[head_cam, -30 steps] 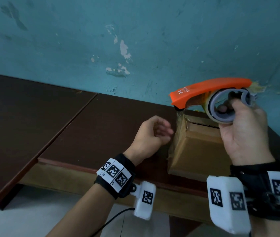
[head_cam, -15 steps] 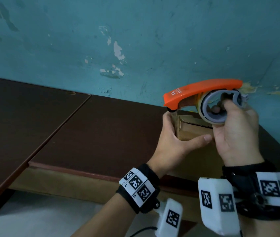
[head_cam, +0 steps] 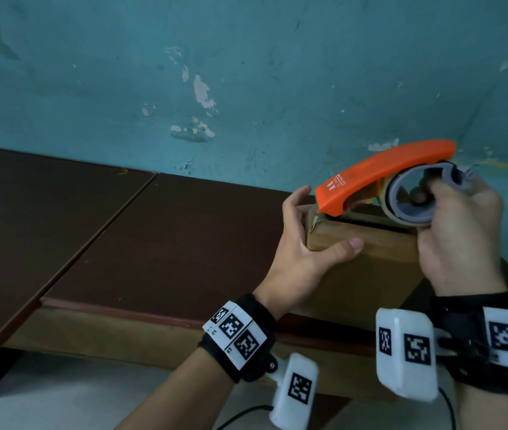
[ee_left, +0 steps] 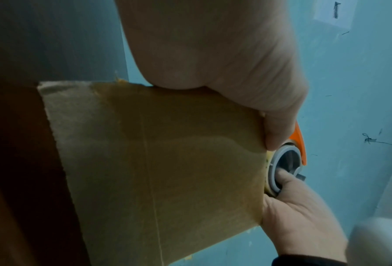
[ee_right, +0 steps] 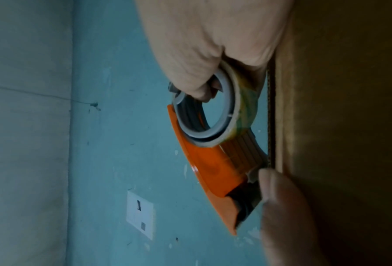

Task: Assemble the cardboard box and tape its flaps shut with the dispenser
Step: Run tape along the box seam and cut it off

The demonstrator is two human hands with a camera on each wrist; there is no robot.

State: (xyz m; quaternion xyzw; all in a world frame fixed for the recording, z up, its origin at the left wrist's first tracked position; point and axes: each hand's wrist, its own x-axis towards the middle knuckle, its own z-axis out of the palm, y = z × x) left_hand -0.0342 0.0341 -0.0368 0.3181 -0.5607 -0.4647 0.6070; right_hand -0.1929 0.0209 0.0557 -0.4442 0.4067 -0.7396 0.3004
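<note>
Left hand (head_cam: 304,252) sits at centre right of the head view, clasping the left end of the cardboard box (head_cam: 367,268): thumb laid flat on the near face, fingers curved round the far corner. That box stands on the dark worktop (head_cam: 159,243) near its front edge, at right of frame. Further right, the right hand (head_cam: 460,240) grips the grey ring of the orange tape dispenser (head_cam: 383,175), whose nose rests on the box's top by the left fingers.
</note>
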